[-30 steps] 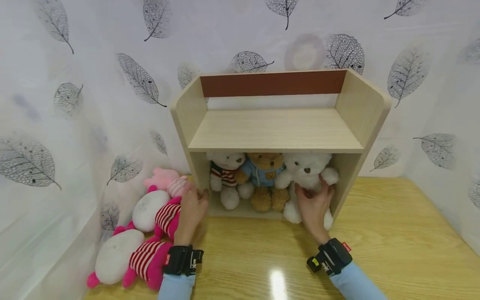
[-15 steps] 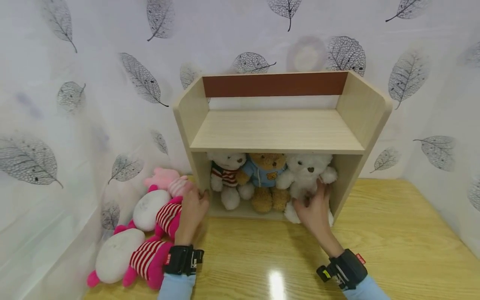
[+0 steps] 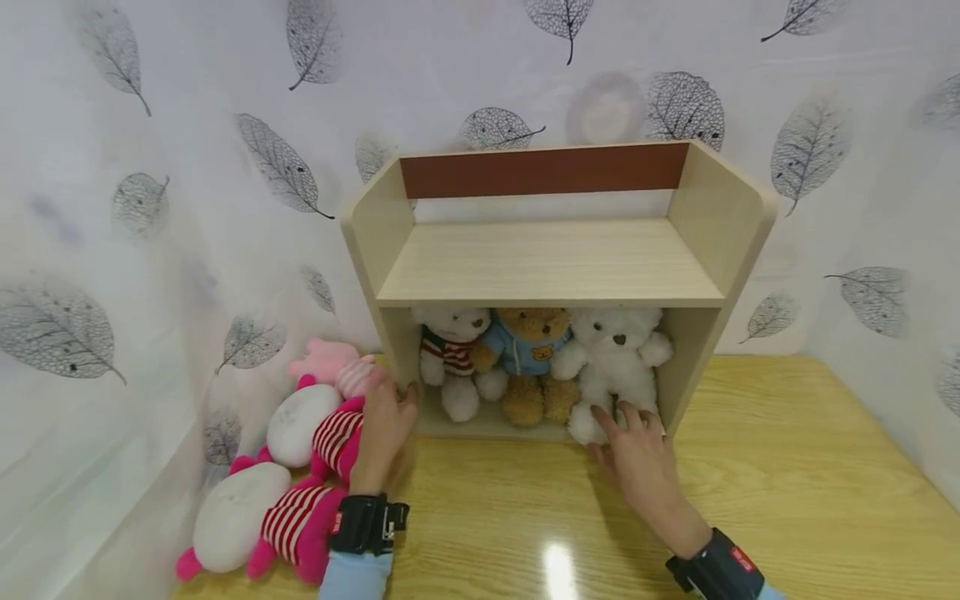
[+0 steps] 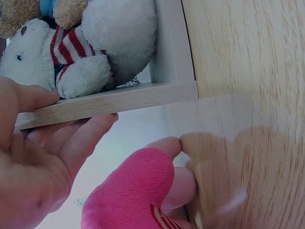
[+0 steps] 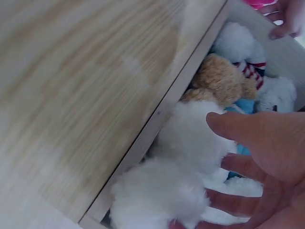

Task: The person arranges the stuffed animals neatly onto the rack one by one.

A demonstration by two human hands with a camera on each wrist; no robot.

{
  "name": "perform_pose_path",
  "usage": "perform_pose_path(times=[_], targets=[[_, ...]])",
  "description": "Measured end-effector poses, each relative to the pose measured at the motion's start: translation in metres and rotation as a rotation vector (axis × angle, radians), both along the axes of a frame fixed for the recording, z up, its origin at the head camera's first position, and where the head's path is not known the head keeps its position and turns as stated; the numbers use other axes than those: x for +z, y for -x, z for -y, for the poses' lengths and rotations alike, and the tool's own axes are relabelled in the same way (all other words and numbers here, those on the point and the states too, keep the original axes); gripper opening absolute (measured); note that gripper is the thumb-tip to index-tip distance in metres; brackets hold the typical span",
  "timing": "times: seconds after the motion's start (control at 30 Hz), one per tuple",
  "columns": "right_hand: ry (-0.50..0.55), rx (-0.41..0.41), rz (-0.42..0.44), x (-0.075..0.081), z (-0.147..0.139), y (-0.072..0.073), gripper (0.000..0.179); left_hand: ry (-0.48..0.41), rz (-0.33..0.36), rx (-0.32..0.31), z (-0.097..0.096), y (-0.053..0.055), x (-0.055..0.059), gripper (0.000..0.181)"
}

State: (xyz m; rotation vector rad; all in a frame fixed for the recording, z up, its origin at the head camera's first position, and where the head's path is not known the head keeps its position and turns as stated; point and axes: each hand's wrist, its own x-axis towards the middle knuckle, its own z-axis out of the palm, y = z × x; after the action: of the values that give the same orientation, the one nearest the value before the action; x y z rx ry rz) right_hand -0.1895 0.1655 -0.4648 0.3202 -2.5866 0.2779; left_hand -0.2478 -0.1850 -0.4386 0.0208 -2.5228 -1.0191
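Note:
In the lower compartment of a wooden shelf sit three plush bears in a row. At the left is a white bear in a striped sweater, in the middle a brown bear in a blue hoodie, and at the right a plain white bear. My left hand pinches the shelf's left side panel, thumb inside and fingers outside. My right hand lies at the plain white bear's feet with its fingers spread and touching the fur.
Left of the shelf lie two magenta-and-white plush toys in striped clothes and a pale pink plush, close beside my left hand. The shelf's upper board bears nothing. Wood-grain table extends to the right; a leaf-print curtain hangs behind.
My right hand has let go of the plain white bear's body and moved down and back to its feet, uncovering its belly. The left hand stays on the side panel.

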Motion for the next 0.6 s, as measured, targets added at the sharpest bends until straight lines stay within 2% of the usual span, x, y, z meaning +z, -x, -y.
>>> perform_pose_path(times=[0.1, 0.17, 0.33, 0.6], targets=[[0.016, 0.037, -0.052, -0.003, -0.001, 0.004, 0.05, 0.0, -0.006, 0.007, 0.0, 0.0, -0.002, 0.023], [0.028, 0.058, -0.055, -0.004, -0.001, 0.008, 0.05, -0.003, -0.01, 0.01, -0.001, 0.0, -0.003, 0.023], [0.05, 0.087, -0.005, -0.002, -0.004, 0.018, 0.043, -0.012, -0.022, 0.006, -0.002, -0.001, -0.003, 0.022], [0.076, 0.077, 0.094, 0.006, -0.008, 0.039, 0.023, 0.0, -0.012, 0.009, -0.002, -0.002, -0.001, 0.022]])
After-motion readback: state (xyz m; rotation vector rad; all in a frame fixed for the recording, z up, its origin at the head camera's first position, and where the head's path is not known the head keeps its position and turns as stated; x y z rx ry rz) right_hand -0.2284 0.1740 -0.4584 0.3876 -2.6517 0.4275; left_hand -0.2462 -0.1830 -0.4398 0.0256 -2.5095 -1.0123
